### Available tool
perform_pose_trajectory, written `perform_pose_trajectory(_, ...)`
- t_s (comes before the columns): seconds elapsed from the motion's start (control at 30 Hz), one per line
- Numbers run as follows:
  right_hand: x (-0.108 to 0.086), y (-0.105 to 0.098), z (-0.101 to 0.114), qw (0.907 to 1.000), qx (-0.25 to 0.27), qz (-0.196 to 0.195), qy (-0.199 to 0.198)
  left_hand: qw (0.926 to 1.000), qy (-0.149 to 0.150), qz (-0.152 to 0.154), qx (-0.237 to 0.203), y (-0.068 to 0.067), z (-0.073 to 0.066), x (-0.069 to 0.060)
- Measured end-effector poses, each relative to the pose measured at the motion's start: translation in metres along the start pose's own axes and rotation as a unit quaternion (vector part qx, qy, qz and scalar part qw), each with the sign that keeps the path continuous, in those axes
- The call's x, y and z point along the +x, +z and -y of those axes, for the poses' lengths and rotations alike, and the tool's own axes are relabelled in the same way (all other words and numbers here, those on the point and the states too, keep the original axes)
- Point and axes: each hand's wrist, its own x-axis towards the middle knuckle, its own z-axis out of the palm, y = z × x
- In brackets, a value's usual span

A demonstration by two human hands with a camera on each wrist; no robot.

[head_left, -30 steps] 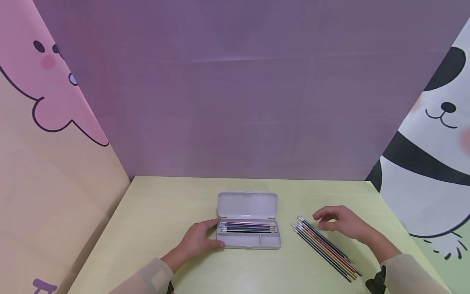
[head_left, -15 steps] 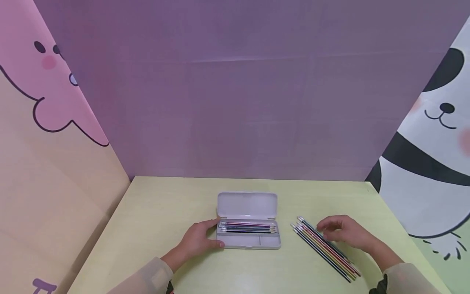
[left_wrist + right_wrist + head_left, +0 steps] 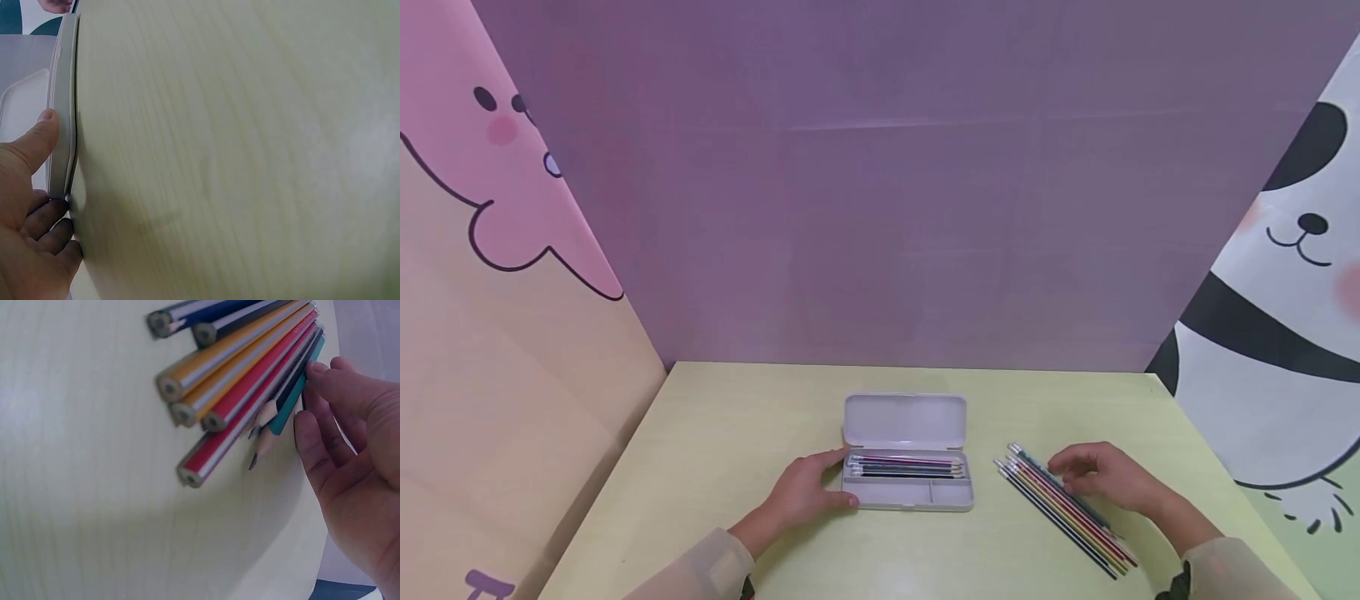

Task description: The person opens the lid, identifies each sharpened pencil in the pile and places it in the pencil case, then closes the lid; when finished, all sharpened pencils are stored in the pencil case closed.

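An open white pencil case (image 3: 887, 497) lies in the middle of the head view, its lid raised at the back. Several pencils (image 3: 910, 468) fill its rear compartment. My left hand (image 3: 801, 496) grips the left end of the case, thumb at the front corner and fingers behind. To the right, several loose pencils (image 3: 1063, 517) lie slanted in a bundle. Beside them is my right hand (image 3: 1105, 477), loosely bent, its thumb tip touching the edge of the bundle. In the right wrist view, a green pencil (image 3: 284, 415) is nearest the fingers, with red and yellow ones farther off.
The pale wooden table (image 3: 760, 400) carries both the case and the loose pencils. A purple backdrop (image 3: 895, 208) stands behind it. Side panels with a pink cartoon (image 3: 512, 225) and a panda (image 3: 1292, 333) flank the table.
My right hand has come down and slightly nearer to me, up against the loose pencils. During the last half second it has barely moved. My left hand stays on the case.
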Motion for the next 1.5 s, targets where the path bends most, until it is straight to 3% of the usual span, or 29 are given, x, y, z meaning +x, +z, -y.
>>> perform_pose_trajectory(0.43,0.004,0.001,0.007,0.9943,-0.091,-0.036,0.043,1.0,0.003,0.0,0.0,0.0,-0.001,0.0)
perform_pose_trajectory(0.77,0.01,0.005,0.004,0.9847,-0.165,-0.054,0.021,0.9999,-0.006,0.001,-0.008,0.0,0.002,-0.001)
perform_pose_trajectory(1.03,0.011,0.004,0.007,0.9853,-0.161,-0.049,0.029,1.0,0.0,-0.002,-0.005,0.0,0.002,0.0)
perform_pose_trajectory(1.23,0.013,0.002,0.015,0.9859,-0.157,-0.057,0.008,1.0,-0.006,0.002,-0.002,0.0,0.002,-0.001)
perform_pose_trajectory(1.5,0.028,0.006,0.049,0.986,-0.155,-0.056,-0.025,0.9999,-0.013,0.01,0.003,-0.001,0.0,0.0)
